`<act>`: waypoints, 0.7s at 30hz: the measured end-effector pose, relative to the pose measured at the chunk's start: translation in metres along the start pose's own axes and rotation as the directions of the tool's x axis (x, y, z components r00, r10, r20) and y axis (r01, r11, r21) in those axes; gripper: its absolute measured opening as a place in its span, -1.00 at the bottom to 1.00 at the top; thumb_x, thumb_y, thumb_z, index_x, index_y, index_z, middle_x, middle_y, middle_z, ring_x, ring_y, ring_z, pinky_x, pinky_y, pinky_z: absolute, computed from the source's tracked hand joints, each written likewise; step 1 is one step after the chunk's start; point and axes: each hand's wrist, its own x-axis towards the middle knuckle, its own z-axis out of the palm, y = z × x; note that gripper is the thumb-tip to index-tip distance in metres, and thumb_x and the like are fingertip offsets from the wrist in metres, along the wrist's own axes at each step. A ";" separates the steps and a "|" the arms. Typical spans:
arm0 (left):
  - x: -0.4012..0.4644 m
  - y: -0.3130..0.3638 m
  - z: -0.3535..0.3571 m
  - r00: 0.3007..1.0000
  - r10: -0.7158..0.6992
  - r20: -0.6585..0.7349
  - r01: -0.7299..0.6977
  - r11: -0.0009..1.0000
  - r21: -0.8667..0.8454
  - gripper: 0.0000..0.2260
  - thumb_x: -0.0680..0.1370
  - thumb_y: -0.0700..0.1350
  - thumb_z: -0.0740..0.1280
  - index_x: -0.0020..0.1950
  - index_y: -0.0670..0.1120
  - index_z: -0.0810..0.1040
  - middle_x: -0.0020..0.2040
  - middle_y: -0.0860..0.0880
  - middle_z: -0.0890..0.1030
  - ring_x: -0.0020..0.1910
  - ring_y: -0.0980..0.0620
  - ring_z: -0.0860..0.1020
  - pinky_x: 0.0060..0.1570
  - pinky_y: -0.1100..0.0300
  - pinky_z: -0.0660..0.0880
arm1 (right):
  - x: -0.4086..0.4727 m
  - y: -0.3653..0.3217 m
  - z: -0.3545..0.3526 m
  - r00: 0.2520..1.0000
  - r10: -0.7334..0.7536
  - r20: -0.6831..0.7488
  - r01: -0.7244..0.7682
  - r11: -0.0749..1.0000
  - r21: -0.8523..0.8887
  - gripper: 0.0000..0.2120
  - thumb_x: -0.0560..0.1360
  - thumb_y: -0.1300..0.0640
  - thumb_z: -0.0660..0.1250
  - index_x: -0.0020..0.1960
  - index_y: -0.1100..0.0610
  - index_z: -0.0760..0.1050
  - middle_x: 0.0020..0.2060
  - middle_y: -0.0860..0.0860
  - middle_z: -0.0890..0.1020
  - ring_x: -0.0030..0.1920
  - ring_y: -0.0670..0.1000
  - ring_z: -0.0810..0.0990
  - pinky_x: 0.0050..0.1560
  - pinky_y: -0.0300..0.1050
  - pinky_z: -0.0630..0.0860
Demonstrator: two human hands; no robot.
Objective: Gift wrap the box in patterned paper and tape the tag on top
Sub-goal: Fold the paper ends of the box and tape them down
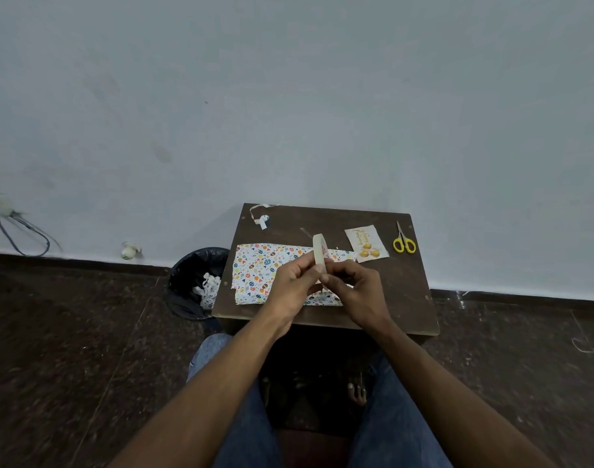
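A sheet of white patterned paper (255, 269) with coloured eggs lies flat on the small dark table (400, 295). Above it I hold a cream roll of tape (320, 250) on edge. My left hand (293, 285) grips the roll from the left, and my right hand (354, 288) pinches at its lower edge from the right. The gift tag (366, 244), cream with yellow baubles, lies at the table's back right. No box shows; my hands hide the paper's middle.
Yellow-handled scissors (404, 240) lie at the table's far right. Paper and tape scraps (262, 217) sit at the back left corner. A black-lined bin (196, 282) with paper waste stands left of the table. A wall rises close behind.
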 end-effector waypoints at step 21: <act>-0.010 0.011 -0.009 0.996 -0.008 0.089 0.002 0.997 0.071 -0.74 0.67 -0.21 0.13 -0.02 -0.19 0.61 -0.30 -0.11 0.58 -0.33 -0.03 0.53 -0.15 0.09 0.51 | 0.028 -0.012 -0.027 0.919 -0.358 0.165 0.379 0.687 -0.620 -0.72 0.49 0.19 0.30 0.18 0.05 0.61 0.05 -0.09 0.68 -0.03 -0.03 0.65 -0.16 -0.08 0.58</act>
